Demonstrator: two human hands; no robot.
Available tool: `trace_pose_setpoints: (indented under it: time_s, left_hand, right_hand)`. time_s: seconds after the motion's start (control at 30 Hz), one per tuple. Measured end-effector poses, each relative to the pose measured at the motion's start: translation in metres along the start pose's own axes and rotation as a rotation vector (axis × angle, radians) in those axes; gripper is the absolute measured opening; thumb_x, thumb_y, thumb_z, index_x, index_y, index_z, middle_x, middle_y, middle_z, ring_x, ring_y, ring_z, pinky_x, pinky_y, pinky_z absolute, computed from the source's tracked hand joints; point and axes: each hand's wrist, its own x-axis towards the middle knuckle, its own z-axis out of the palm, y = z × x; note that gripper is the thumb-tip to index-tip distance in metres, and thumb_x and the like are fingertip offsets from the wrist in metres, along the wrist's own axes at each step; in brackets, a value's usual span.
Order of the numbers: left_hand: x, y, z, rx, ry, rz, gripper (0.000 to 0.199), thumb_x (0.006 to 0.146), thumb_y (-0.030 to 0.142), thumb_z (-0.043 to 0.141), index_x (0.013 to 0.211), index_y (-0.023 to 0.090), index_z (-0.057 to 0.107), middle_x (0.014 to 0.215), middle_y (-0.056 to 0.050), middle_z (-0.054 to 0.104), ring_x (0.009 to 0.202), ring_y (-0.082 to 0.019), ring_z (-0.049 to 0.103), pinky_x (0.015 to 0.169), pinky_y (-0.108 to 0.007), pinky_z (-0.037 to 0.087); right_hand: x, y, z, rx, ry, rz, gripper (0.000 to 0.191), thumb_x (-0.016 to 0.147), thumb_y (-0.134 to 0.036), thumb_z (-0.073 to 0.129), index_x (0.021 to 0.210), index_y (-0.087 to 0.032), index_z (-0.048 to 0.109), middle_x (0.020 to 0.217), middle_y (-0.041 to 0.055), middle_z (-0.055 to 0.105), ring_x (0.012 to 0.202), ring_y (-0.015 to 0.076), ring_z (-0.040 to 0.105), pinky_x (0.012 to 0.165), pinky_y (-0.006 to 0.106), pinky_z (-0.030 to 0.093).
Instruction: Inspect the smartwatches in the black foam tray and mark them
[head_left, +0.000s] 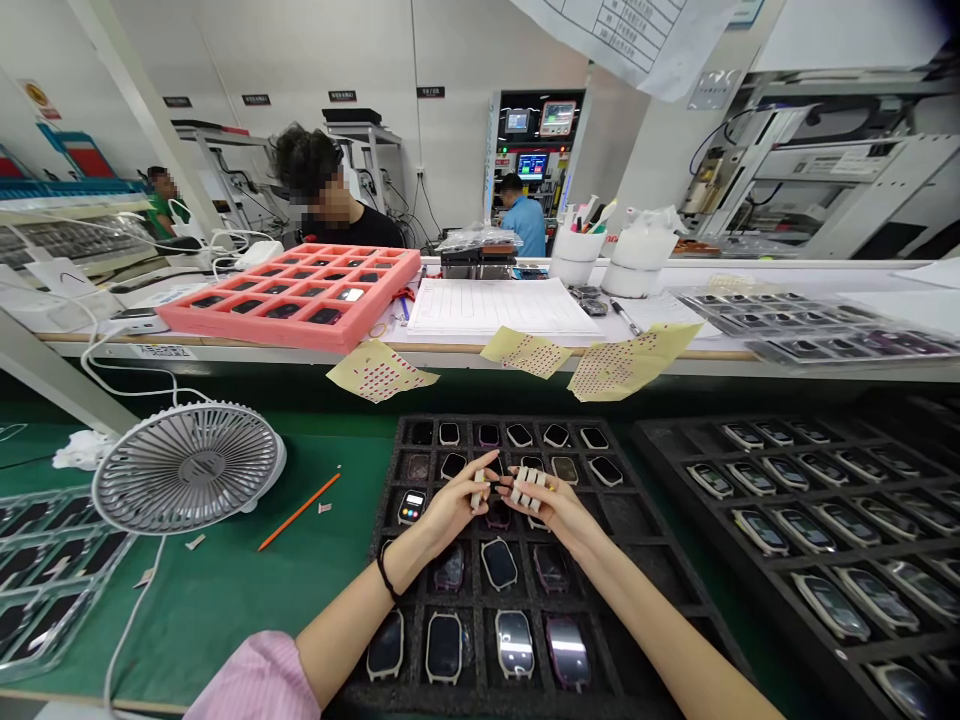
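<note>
Both my hands meet above a black foam tray (637, 590) of smartwatch bodies in compartments. My left hand (448, 508), with a dark band on its wrist, pinches a small pale watch case (478, 490) seen nearly edge-on. My right hand (559, 510) is closed around a row of several pale watch cases (531, 484), held side by side. Something small and dark lies between the fingertips of the two hands; its kind cannot be made out. Below my hands, watches such as a pale-framed one (499, 563) lie in the tray. One watch (412, 507) has its screen lit.
A second black tray of watches (720, 560) stands right. Left are a white fan (202, 468), an orange pencil (298, 512) and a clear tray (56, 640). The shelf above bears a pink foam tray (341, 335) and papers (502, 305). A person in black (375, 228) sits beyond.
</note>
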Motion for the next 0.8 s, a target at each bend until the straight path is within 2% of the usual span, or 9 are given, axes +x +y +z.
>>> trace_pose_setpoints:
  time_s: [0.23, 0.43, 0.6, 0.8]
  left_hand:
    - [0.0025, -0.0044, -0.0048, 0.104, -0.052, 0.048, 0.051, 0.067, 0.016, 0.073, 0.117, 0.027, 0.067, 0.100, -0.003, 0.059, 0.080, -0.011, 0.049, 0.072, -0.024, 0.037]
    - [0.0019, -0.0020, -0.0050, 0.204, 0.045, 0.135, 0.049, 0.068, 0.022, 0.071, 0.117, 0.028, 0.066, 0.103, -0.003, 0.059, 0.085, -0.013, 0.051, 0.077, -0.025, 0.039]
    - [0.0025, 0.0000, -0.0050, 0.270, 0.124, 0.189, 0.050, 0.071, 0.028, 0.070, 0.121, 0.029, 0.063, 0.108, -0.004, 0.059, 0.088, -0.014, 0.052, 0.080, -0.026, 0.040]
    - [0.0031, 0.0004, -0.0058, 0.259, 0.137, 0.193, 0.049, 0.071, 0.028, 0.070, 0.120, 0.028, 0.063, 0.109, -0.003, 0.060, 0.088, -0.014, 0.052, 0.081, -0.026, 0.040]
  right_hand:
    - [0.0031, 0.0017, -0.0063, -0.015, -0.024, 0.001, 0.043, 0.053, -0.025, 0.088, 0.091, -0.014, 0.071, 0.092, 0.0109, 0.076, 0.090, 0.0303, 0.072, 0.096, 0.049, 0.050]
    - [0.0031, 0.0006, -0.0077, -0.006, -0.034, -0.031, 0.043, 0.055, -0.024, 0.087, 0.092, -0.013, 0.070, 0.091, 0.0119, 0.075, 0.093, 0.0320, 0.070, 0.096, 0.051, 0.049]
    - [0.0012, -0.0032, -0.0054, 0.019, 0.011, -0.053, 0.042, 0.053, -0.024, 0.087, 0.090, -0.013, 0.071, 0.092, 0.0124, 0.075, 0.095, 0.0314, 0.070, 0.099, 0.052, 0.046]
    - [0.0006, -0.0022, -0.0036, 0.013, 0.009, -0.056, 0.045, 0.051, -0.025, 0.088, 0.090, -0.012, 0.070, 0.091, 0.0122, 0.075, 0.092, 0.0319, 0.070, 0.098, 0.054, 0.046]
